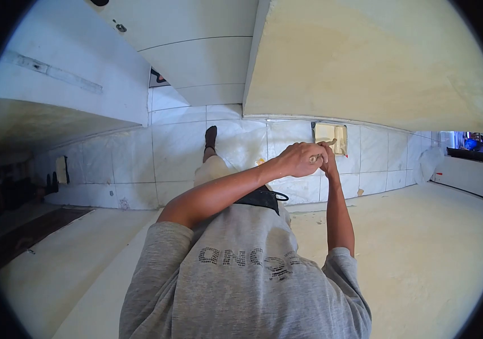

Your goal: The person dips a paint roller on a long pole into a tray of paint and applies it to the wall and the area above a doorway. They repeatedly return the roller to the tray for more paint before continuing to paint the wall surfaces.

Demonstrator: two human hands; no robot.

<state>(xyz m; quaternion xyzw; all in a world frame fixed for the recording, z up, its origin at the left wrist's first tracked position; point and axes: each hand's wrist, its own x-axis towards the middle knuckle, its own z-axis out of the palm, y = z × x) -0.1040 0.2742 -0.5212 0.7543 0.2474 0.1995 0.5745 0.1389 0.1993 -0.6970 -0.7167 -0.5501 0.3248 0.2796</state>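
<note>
My left hand is closed in a fist, with a small, round, light-brown end showing at its fingers; the rest of that thing is hidden. Right beside it, partly behind it, is my right hand, its fingers bent and closed in. What my right hand holds is too small and covered to make out. Below both hands, on the floor, lies a rectangular tray with a dark edge and a cream-coloured inside. A small red tip shows at its near right corner.
White tiles cover the floor. A cream-yellow wall rises at upper right, with white door panels at upper left. My dark-socked foot stands on the tiles. Crumpled clear plastic lies to the right, near a white box-like unit.
</note>
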